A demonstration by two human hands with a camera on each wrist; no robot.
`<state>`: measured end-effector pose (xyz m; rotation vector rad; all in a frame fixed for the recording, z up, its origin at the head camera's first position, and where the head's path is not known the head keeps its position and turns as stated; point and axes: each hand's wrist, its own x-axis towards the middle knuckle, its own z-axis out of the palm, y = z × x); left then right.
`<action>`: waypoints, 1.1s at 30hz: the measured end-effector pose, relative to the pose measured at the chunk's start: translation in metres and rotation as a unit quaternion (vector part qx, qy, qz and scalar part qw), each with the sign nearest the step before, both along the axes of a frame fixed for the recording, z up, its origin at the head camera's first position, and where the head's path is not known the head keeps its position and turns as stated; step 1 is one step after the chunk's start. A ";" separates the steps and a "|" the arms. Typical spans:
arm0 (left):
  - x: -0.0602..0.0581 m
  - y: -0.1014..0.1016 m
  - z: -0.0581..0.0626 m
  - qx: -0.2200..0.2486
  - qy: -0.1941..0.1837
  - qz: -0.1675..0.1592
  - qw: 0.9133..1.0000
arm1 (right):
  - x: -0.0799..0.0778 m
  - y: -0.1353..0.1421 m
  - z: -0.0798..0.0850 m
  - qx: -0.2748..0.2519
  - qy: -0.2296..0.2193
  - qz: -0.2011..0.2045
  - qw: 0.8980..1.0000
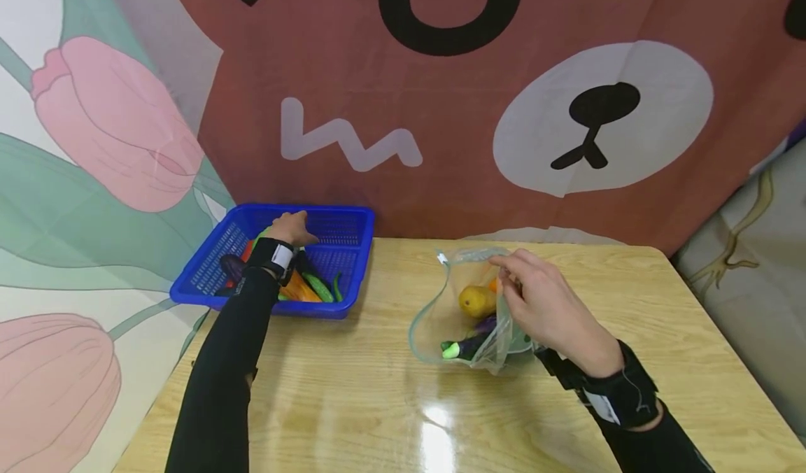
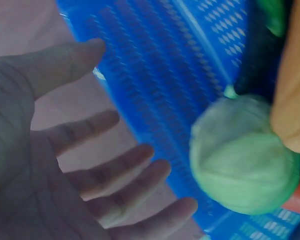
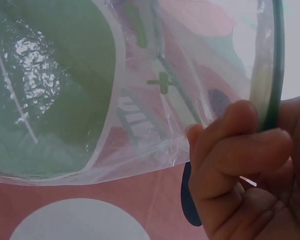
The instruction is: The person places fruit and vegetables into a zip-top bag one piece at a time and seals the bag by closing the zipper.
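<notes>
My left hand [image 1: 291, 228] hovers over the blue plastic basket [image 1: 362, 263]. In the left wrist view its fingers are spread and hold nothing, beside a round pale green cabbage [image 2: 245, 155]. A dark vegetable [image 2: 255, 60] and a long orange one [image 2: 295, 85] lie past the cabbage. My right hand [image 1: 554, 312] pinches the green-edged rim of a clear zip bag [image 3: 140, 120], keeping that side raised. Inside the bag are a yellow, rounded fruit or vegetable [image 1: 476, 301], an orange piece [image 1: 494, 285] and a dark eggplant [image 1: 467, 348] with a green end.
In the basket also lie a green cucumber-like vegetable [image 1: 318, 286], a green chili [image 1: 337, 287] and dark purple produce [image 1: 232, 267]. Basket and bag stand apart on a wooden table [image 1: 352, 389]. A printed cloth [image 1: 453, 144] hangs behind the table.
</notes>
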<state>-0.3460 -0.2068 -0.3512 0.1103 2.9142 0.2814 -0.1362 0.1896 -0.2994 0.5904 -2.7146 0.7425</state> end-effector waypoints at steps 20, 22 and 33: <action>-0.034 -0.040 -0.050 -0.020 -0.072 0.125 0.989 | 0.000 0.003 -0.002 0.014 0.006 -0.010 1.000; -0.034 -0.044 -0.054 -0.033 -0.057 0.120 0.991 | 0.000 0.004 -0.002 0.014 0.004 -0.011 1.000; -0.031 -0.052 -0.065 -0.052 -0.004 0.116 0.992 | 0.000 0.006 -0.005 0.012 -0.002 -0.014 1.000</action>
